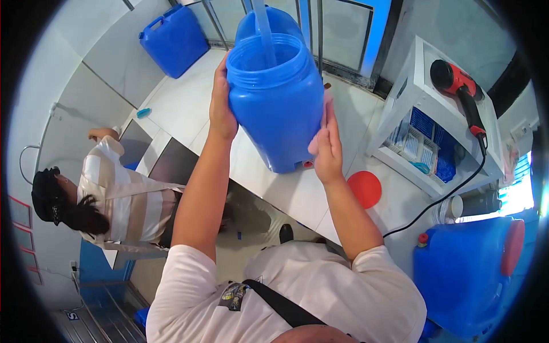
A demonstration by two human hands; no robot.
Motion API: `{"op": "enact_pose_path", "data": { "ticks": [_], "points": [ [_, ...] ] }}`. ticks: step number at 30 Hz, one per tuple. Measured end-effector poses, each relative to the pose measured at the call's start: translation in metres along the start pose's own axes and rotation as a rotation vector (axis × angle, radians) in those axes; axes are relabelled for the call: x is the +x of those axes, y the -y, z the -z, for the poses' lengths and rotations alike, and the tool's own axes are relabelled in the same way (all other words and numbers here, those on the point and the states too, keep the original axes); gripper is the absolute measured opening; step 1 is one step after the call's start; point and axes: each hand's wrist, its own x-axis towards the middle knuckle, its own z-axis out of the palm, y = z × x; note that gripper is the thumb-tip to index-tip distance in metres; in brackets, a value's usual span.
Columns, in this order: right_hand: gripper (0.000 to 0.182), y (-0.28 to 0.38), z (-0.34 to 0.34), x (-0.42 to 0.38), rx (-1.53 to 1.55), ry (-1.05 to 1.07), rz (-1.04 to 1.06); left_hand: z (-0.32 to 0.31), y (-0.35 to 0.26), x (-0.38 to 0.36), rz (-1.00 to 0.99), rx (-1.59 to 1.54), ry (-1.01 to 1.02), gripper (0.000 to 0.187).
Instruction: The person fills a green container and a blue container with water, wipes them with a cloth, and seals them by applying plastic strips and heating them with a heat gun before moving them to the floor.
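A blue plastic jug [277, 123] with a wide uncapped mouth stands on the white tiled counter [257, 177], tilted in view. My left hand [222, 103] lies along the jug's left side, fingers wrapped against it near the neck. On the right side, my right hand [328, 146] presses a pink cloth [314, 144] against the jug. A translucent tube [264, 31] reaches down into the open mouth. Close to my right forearm a round red lid [364, 190] lies on the counter.
Another blue jug [174, 43] stands at the back left. A white cabinet [420, 94] holding baskets carries a red and black heat gun [457, 86], its cord trailing down. A large blue container [463, 274] is at right. Another person [126, 188] stands at left.
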Motion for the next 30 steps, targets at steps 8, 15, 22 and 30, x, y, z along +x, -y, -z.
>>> {"op": "enact_pose_path", "data": {
  "ticks": [8, 15, 22, 30],
  "points": [
    [0.074, -0.065, 0.015, 0.157, 0.192, 0.188, -0.136, -0.003, 0.001, -0.002, 0.065, -0.094, 0.007, 0.072],
    [0.086, -0.049, 0.007, -0.026, 0.249, -0.085, -0.683, -0.006, 0.004, 0.0, 0.019, -0.092, -0.009, 0.065],
    [0.079, -0.003, 0.01, 0.118, 0.282, 0.303, 0.171, 0.001, 0.007, 0.001, 0.018, -0.091, -0.002, 0.065],
    [0.056, 0.027, -0.015, 0.055, -0.21, 0.04, 0.239, 0.007, 0.007, 0.007, 0.008, -0.056, 0.013, 0.069]
  ]
}}
